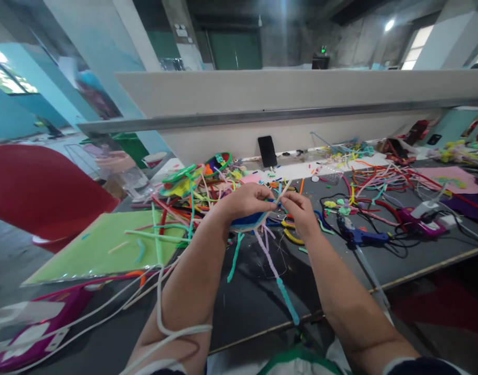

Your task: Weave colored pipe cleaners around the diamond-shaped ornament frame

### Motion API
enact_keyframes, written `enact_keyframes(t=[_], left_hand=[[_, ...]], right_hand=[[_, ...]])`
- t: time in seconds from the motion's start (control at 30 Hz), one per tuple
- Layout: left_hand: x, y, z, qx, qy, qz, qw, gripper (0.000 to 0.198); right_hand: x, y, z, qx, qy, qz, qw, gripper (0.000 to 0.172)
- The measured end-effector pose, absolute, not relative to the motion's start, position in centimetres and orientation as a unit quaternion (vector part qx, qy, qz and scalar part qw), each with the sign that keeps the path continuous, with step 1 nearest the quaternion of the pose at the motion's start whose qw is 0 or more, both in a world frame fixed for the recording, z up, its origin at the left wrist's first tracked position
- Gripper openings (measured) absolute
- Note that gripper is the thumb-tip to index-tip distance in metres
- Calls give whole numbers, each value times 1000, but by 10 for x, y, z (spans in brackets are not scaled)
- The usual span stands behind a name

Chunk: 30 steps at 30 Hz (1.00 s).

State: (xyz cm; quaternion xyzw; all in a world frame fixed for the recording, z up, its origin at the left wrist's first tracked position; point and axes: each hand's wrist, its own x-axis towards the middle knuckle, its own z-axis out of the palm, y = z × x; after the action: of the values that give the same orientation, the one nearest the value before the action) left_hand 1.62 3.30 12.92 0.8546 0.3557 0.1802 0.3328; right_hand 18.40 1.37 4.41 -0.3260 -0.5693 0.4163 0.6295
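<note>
My left hand (249, 202) is closed on a blue craft piece (244, 223), most of which lies hidden beneath the palm. From it dangle a lilac fuzzy pipe cleaner (268, 253) with a teal end (288, 303) and a shorter teal pipe cleaner (234, 260). Close beside, my right hand (300, 209) pinches a cream pipe cleaner (285, 190) between thumb and fingertips, against the edge of the blue piece. Both hands nearly touch above the dark table. Yellow-handled scissors (292, 238) appear to lie just under my right wrist.
Loose pipe cleaners (379, 182) are heaped on both sides. A blue glue gun (364, 237) lies right, near a purple power strip (422, 223). A black phone (267, 151) leans at the back. Left are a green sheet (106, 250) and a red chair (47, 192). White cord crosses my left forearm.
</note>
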Motion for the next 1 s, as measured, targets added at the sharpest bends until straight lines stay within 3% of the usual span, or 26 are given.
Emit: enact_keyframes(t=[0.33,0.57,1.0], left_hand=[[21,38,120,826,330,172,424,25],[19,45,111,832,362,179,379,22],[6,53,101,836,339,180,393,33]], right_hand=[[185,16,48,-299,-517,481,642,43],[188,20,43,-308,-567,481,594,30],[184,26,36,-323,-585,463,582,30]])
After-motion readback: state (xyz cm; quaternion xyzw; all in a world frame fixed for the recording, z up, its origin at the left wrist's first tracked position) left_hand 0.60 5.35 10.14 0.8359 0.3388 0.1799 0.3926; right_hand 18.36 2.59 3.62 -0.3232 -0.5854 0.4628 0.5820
